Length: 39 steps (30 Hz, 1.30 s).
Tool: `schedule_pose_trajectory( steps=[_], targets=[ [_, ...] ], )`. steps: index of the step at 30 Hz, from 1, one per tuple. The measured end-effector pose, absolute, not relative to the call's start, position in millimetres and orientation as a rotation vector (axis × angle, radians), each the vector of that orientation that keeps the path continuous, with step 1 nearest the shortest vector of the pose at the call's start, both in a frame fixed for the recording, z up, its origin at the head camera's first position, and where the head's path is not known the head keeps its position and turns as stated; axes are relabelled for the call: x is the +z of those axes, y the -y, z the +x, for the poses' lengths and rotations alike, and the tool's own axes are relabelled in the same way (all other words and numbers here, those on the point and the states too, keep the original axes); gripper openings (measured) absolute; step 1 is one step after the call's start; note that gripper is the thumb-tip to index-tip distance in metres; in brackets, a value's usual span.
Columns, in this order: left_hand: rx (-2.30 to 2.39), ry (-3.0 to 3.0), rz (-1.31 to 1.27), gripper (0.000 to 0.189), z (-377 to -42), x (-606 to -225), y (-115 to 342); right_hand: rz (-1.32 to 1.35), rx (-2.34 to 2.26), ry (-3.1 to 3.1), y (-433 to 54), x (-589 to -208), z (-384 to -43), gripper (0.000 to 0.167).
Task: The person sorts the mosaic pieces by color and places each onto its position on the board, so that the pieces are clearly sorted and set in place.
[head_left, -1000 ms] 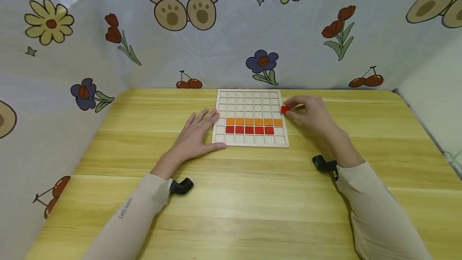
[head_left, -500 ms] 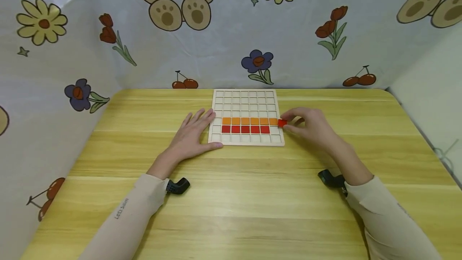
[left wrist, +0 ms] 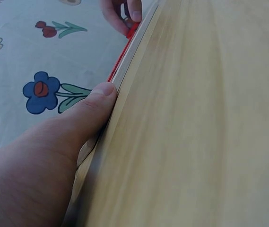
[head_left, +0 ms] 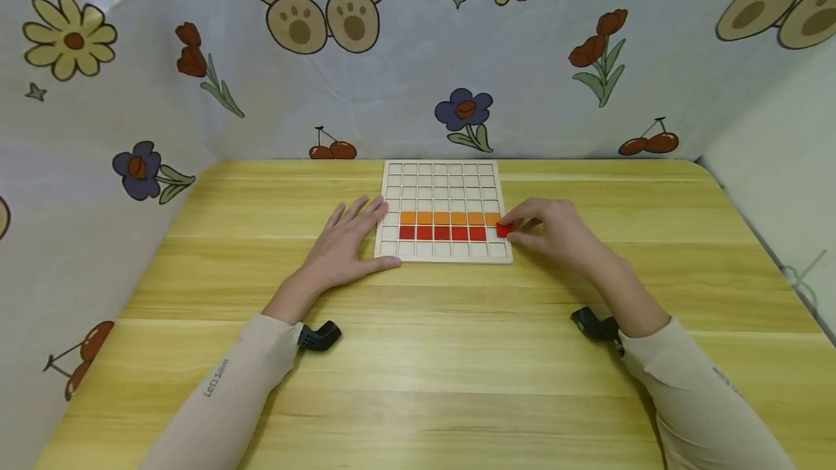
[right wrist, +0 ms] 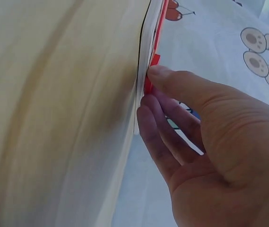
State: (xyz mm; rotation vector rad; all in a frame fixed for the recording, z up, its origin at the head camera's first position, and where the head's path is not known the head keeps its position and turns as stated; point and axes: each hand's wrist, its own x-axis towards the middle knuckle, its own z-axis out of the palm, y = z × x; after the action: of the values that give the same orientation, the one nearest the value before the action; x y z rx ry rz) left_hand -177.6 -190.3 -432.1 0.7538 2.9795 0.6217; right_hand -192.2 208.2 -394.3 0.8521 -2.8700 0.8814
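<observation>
A pale wooden grid board [head_left: 440, 174] lies at the back of the table, with a row of orange tiles [head_left: 442, 218] and, just nearer, several red tiles [head_left: 442, 233] in its cells. Between thumb and fingers my right hand [head_left: 555, 229] pinches one red tile [head_left: 503, 230] over the board's right edge, beside the end of the red row. In the right wrist view that tile looks tilted against the board. My left hand [head_left: 345, 246] lies with spread, straight fingers at the board's left side, its thumb along the near left corner.
The wooden table [head_left: 418, 368] reaches toward me in front of the board. Behind it hangs a cloth [head_left: 405, 93] printed with flowers, cherries and bear paws. A black wrist camera [head_left: 320, 336] sits at the left cuff, another camera [head_left: 596, 325] at the right.
My right hand has brought the red tile nearer to me along the board's right edge, then a little left to the red row. My left hand has stayed on the board.
</observation>
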Motion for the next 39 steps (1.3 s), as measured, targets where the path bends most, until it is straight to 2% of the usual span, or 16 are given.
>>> schedule_pose_trajectory(
  steps=[31, 39],
  targets=[
    [0.611, -2.979, 0.751, 0.107, -179, -431, 190, 0.927, 0.76, 2.847, -191, -390, -185, 0.012],
    [0.63, -2.979, 0.753, 0.107, -178, -431, 189, 0.878, 0.897, 2.716, -197, -390, -187, 0.012]
  ],
)
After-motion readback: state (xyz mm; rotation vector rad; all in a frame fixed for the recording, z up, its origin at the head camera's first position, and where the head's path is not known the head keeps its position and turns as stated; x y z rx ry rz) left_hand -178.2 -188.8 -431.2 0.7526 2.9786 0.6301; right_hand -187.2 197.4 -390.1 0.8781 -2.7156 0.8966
